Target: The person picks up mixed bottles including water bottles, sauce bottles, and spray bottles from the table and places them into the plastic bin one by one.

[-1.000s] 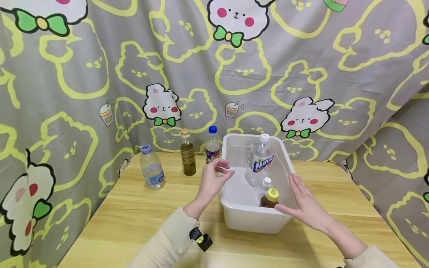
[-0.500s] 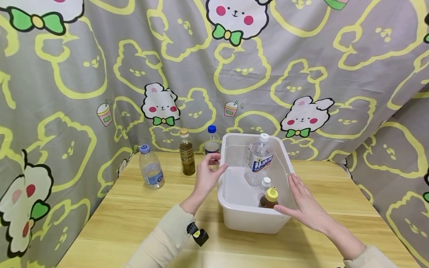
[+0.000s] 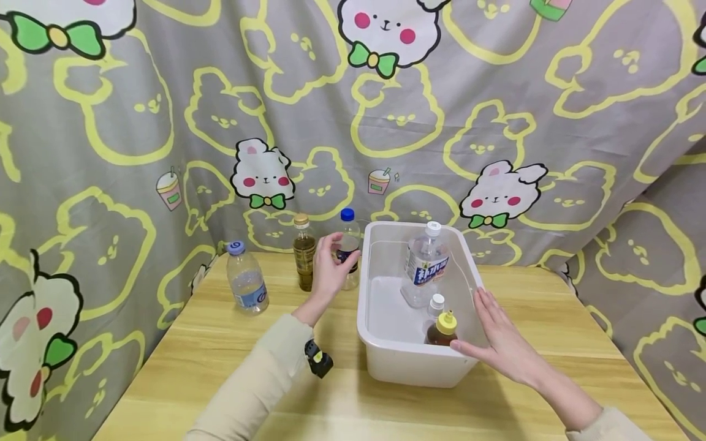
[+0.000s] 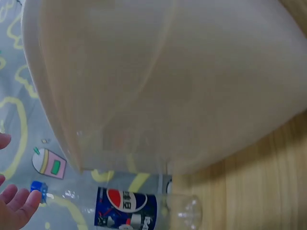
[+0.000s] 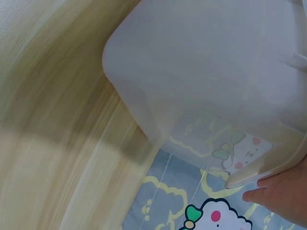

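Left hand (image 3: 333,267) out just left of the white rectangular plastic tub (image 3: 413,367), thumb and fingers parted, right at the clear blue-capped plastic bottle (image 4: 120,209) standing there, contact unclear; right hand (image 3: 504,343) spread, on the tub's right rim; inside the tub, a large clear white-capped bottle (image 3: 427,260), a brown yellow-capped bottle (image 3: 443,331).

Gap left of amber bottle (image 3: 304,260), tub wall (image 4: 168,76) right of left hand (image 3: 329,269)

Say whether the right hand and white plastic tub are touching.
Touching: the head view shows the right hand laid over the side rim of the white plastic tub.
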`<act>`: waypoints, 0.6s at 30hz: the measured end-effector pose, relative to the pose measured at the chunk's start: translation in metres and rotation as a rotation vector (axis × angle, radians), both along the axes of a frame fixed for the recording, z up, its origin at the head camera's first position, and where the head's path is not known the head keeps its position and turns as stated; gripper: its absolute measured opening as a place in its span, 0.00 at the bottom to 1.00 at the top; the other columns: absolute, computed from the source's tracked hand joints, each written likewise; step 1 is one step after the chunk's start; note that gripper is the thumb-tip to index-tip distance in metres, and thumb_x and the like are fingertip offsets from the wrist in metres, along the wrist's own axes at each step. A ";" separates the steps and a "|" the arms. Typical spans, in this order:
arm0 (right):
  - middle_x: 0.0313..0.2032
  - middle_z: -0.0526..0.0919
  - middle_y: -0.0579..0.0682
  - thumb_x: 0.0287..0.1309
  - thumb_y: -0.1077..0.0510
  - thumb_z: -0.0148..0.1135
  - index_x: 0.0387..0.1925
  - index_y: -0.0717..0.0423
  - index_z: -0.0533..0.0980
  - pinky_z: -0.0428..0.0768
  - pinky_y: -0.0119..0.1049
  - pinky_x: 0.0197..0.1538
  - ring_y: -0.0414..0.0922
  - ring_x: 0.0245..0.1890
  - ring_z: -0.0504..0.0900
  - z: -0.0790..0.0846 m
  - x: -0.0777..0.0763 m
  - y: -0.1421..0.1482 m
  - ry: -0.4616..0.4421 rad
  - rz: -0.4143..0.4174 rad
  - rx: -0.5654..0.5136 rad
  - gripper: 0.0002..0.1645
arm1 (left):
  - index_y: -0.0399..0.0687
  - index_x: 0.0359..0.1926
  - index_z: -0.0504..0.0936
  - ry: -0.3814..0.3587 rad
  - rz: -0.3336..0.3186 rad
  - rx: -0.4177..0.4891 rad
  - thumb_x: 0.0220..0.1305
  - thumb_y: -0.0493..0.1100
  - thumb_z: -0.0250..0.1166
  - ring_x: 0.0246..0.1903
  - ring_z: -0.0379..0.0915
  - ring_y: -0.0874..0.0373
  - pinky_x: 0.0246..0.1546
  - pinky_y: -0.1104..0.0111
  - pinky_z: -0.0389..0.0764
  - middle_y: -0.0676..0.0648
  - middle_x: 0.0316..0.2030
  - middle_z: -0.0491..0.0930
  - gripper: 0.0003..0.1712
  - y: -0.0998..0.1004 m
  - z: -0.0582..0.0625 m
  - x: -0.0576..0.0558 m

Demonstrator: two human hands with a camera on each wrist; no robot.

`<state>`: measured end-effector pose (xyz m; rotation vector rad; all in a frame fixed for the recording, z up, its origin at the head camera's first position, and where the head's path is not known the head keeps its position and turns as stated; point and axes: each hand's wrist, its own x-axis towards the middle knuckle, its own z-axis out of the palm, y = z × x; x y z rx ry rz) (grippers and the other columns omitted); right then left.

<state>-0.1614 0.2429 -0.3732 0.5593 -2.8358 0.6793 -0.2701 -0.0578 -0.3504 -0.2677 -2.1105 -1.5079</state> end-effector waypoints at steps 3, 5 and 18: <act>0.64 0.42 0.68 0.47 0.39 0.61 0.63 0.72 0.44 0.45 0.56 0.61 0.58 0.65 0.38 0.000 0.000 0.000 0.007 0.002 0.003 0.58 | 0.36 0.50 0.69 -0.003 0.015 -0.031 0.49 0.38 0.67 0.44 0.67 0.49 0.36 0.59 0.75 0.39 0.46 0.68 0.27 -0.001 0.002 -0.008; 0.64 0.42 0.68 0.47 0.39 0.61 0.63 0.72 0.44 0.46 0.57 0.61 0.58 0.65 0.38 0.000 0.000 0.001 0.008 0.001 0.004 0.58 | 0.35 0.51 0.68 -0.005 0.030 -0.052 0.49 0.38 0.67 0.44 0.67 0.48 0.38 0.60 0.75 0.39 0.46 0.68 0.28 0.000 0.002 -0.014; 0.64 0.42 0.68 0.47 0.39 0.61 0.63 0.72 0.45 0.45 0.57 0.61 0.57 0.65 0.37 0.001 -0.001 0.001 -0.002 0.002 0.005 0.58 | 0.34 0.54 0.66 -0.110 0.101 -0.092 0.48 0.40 0.68 0.46 0.66 0.45 0.46 0.61 0.70 0.39 0.50 0.66 0.32 0.002 0.010 -0.049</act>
